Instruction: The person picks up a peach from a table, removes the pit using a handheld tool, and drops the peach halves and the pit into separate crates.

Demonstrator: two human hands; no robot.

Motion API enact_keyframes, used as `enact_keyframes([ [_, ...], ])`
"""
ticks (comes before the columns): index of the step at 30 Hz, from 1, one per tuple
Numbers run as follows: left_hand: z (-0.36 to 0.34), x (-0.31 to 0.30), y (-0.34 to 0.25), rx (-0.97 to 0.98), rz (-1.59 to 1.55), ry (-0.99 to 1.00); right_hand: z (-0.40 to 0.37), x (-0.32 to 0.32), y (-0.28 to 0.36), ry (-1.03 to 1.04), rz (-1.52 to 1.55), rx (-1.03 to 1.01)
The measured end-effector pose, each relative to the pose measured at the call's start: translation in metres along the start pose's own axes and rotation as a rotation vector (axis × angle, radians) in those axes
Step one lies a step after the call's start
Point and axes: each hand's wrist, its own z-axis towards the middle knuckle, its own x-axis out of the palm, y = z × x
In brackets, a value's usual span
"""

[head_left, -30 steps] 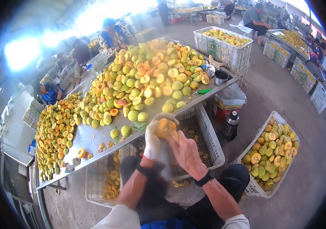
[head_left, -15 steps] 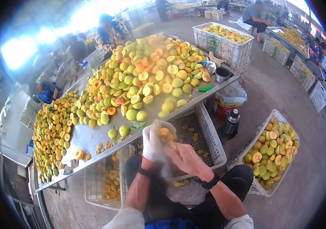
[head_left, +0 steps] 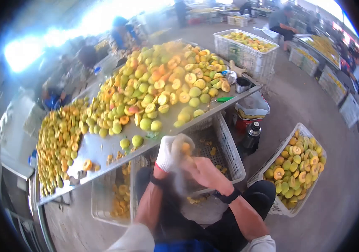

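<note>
My left hand (head_left: 172, 152), in a white glove, is closed around a yellow-orange fruit piece (head_left: 185, 147) above a crate below the table edge. Bare and close against it, my right hand (head_left: 204, 171) has its fingers curled at the fruit; what it grips is blurred. Halved and whole green-yellow fruits (head_left: 146, 90) lie heaped on the metal table (head_left: 108, 145) in front of me. The crate (head_left: 229, 147) under my hands has small orange bits at its bottom.
A crate of fruit (head_left: 297, 168) stands on the floor at the right, near a black thermos (head_left: 252, 135). A metal cup (head_left: 243, 84) and a green-handled tool (head_left: 225, 99) are at the table's right end. Another full crate (head_left: 246, 50) stands behind. Several people sit farther off.
Both hands stay together at nearly the same place, with small shifts of the fingers around the fruit. The whole view has moved slightly.
</note>
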Motion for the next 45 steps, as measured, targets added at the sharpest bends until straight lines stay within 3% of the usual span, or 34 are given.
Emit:
enact_keyframes([
  [1, 0.001, -0.001, 0.0, 0.042, 0.062, 0.024, 0.001, -0.003, 0.0, 0.054, 0.021, 0.035],
  [3, 0.004, -0.005, 0.012, 0.178, 0.14, 0.016, -0.001, -0.01, 0.015, 0.171, 0.294, 0.339],
  [5, 0.003, 0.001, 0.02, 0.174, -0.018, -0.021, -0.004, -0.008, 0.003, 0.267, 0.5, 0.45],
  [7, -0.002, 0.012, 0.008, 0.092, -0.324, -0.088, -0.006, -0.004, -0.007, 0.295, 0.656, 0.423],
  [13, 0.009, 0.031, 0.005, -0.108, -0.859, -0.22, -0.002, 0.003, 0.001, 0.244, 0.893, 0.434],
  [16, 0.016, 0.033, 0.03, -0.145, -1.059, -0.161, 0.002, 0.003, -0.008, 0.23, 1.032, 0.405],
  [17, 0.024, 0.039, 0.04, -0.207, -1.173, -0.319, 0.003, 0.002, -0.011, 0.214, 1.088, 0.373],
  [19, 0.024, 0.03, 0.036, -0.087, -0.905, -0.435, 0.004, 0.002, -0.009, 0.185, 1.151, 0.333],
  [23, 0.012, 0.0, 0.005, 0.026, -0.483, -0.586, 0.007, 0.002, 0.0, -0.081, 1.032, 0.542],
  [26, -0.011, -0.027, -0.03, 0.065, -0.292, -0.709, 0.009, 0.009, 0.001, -0.194, 0.874, 0.583],
  [29, -0.054, -0.067, -0.053, -0.006, 0.057, -0.813, 0.006, 0.008, -0.012, -0.125, 0.833, 0.539],
  [32, -0.111, -0.102, -0.061, -0.18, 0.038, -0.929, 0.008, 0.007, -0.028, -0.208, 0.451, 0.33],
  [33, -0.131, -0.125, -0.029, -0.025, 0.374, -0.964, 0.013, 0.017, -0.057, -0.267, 0.13, 0.082],
  [35, -0.164, -0.151, -0.016, -0.226, 0.699, -0.944, 0.013, 0.019, -0.063, -0.331, -0.227, -0.079],
  [38, -0.19, -0.185, 0.012, -0.522, 0.984, -0.889, 0.007, 0.02, -0.033, -0.368, -0.294, 0.047],
  [41, -0.175, -0.183, 0.021, -0.311, 0.916, -0.878, 0.007, 0.017, -0.02, -0.369, -0.423, -0.012],
  [43, -0.141, -0.169, 0.023, -0.247, 0.761, -0.766, 0.002, 0.011, -0.028, -0.23, -0.673, -0.084],
  [45, -0.1, -0.156, 0.032, -0.181, 0.661, -0.664, 0.001, 0.011, -0.03, -0.196, -0.709, -0.033],
])
